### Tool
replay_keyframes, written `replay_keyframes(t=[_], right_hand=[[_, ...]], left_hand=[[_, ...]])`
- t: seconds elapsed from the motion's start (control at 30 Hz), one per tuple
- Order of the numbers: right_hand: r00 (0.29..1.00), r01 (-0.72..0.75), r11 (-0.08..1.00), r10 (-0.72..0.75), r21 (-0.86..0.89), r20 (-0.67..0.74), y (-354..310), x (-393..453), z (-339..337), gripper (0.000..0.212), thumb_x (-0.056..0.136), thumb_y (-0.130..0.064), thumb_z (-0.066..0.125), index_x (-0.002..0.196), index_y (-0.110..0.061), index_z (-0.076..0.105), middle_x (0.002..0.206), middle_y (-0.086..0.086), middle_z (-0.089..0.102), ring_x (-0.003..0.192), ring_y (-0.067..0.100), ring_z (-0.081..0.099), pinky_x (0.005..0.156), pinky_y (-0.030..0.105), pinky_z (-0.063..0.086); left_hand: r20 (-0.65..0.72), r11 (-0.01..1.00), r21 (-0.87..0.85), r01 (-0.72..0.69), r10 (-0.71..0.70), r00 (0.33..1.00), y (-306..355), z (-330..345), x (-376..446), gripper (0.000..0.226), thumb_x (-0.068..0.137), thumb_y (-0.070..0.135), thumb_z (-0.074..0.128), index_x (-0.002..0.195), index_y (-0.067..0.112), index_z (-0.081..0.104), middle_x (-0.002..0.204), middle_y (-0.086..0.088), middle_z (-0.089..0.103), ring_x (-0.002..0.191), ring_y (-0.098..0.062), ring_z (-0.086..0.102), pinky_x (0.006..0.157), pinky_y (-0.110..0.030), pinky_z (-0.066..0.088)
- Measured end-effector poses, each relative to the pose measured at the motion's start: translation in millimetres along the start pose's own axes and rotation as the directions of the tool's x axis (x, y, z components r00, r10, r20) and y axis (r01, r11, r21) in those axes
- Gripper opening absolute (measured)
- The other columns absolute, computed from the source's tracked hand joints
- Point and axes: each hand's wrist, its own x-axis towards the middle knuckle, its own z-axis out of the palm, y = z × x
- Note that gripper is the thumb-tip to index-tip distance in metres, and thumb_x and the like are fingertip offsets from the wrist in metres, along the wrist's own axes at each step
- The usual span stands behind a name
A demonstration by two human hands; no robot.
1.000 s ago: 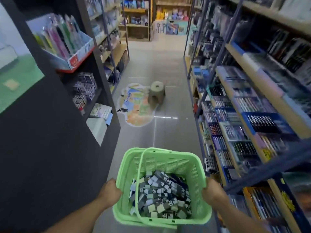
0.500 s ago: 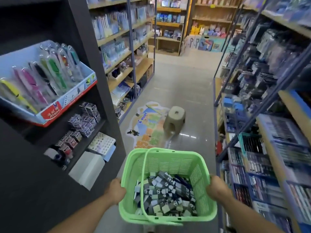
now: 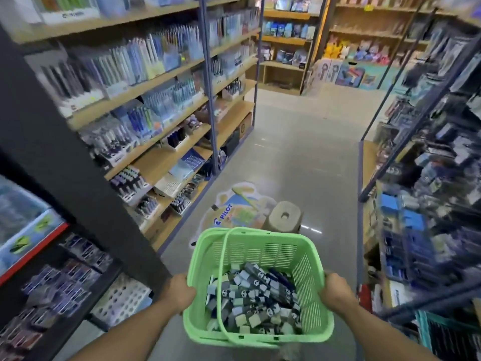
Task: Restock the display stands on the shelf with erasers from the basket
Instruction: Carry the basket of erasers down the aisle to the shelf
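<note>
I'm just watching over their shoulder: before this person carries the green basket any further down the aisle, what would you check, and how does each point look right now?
1. Left hand grips the basket at its left rim: ok.
2. Right hand grips the right rim: ok.
3. Erasers lie well below the rim, with none spilling over: ok.
4. Basket handles are folded down, not snagging on the shelves: ok.
5. Path ahead: a stool stands on the floor just beyond the basket: not ok, steer around it.
6. Which display stands need erasers: the shelves are blurred, so cannot tell.
</note>
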Motion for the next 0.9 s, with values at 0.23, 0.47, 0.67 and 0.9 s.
replay_keyframes(t=[0.23, 0.47, 0.67, 0.9], right_hand=[[0.988, 0.15, 0.986, -0.149, -0.065, 0.027, -60, 178, -83, 0.038, 0.083, -0.006, 0.048, 0.113, -0.025, 0.063, 0.09, -0.004, 0.068, 0.078, 0.017, 0.067, 0.067, 0.031, 0.055], [0.98, 0.198, 0.966, -0.191, -0.168, 0.055, -129, 301, -158, 0.033, 0.084, -0.004, 0.048, 0.107, -0.019, 0.065, 0.084, -0.005, 0.066, 0.076, 0.016, 0.066, 0.067, 0.032, 0.058], [0.954, 0.299, 0.921, -0.278, -0.25, 0.114, -207, 406, -177, 0.03, 0.084, -0.009, 0.052, 0.107, -0.023, 0.066, 0.083, -0.006, 0.068, 0.076, 0.015, 0.067, 0.073, 0.033, 0.06], [0.914, 0.399, 0.849, -0.342, -0.346, 0.217, -311, 506, -174, 0.036, 0.095, -0.012, 0.054, 0.131, -0.015, 0.056, 0.109, 0.005, 0.069, 0.083, 0.017, 0.068, 0.074, 0.033, 0.059]], left_hand=[[-0.085, 0.984, -0.109, 0.138, -0.148, 0.985, 105, -5, 111, 0.015, 0.089, 0.014, 0.059, 0.076, 0.021, 0.058, 0.073, 0.001, 0.057, 0.073, -0.022, 0.056, 0.066, -0.026, 0.042], [-0.15, 0.944, -0.244, 0.221, -0.262, 0.953, 165, -25, 192, 0.01, 0.08, 0.015, 0.064, 0.086, 0.015, 0.071, 0.074, 0.001, 0.07, 0.068, -0.016, 0.064, 0.064, -0.028, 0.052], [-0.145, 0.896, -0.328, 0.301, -0.362, 0.921, 182, -31, 276, 0.008, 0.081, 0.022, 0.066, 0.088, 0.02, 0.07, 0.078, -0.002, 0.07, 0.072, -0.019, 0.065, 0.061, -0.026, 0.048], [-0.098, 0.812, -0.465, 0.353, -0.444, 0.891, 177, -45, 380, 0.009, 0.082, 0.025, 0.068, 0.084, 0.019, 0.073, 0.077, 0.002, 0.07, 0.07, -0.016, 0.066, 0.063, -0.025, 0.051]])
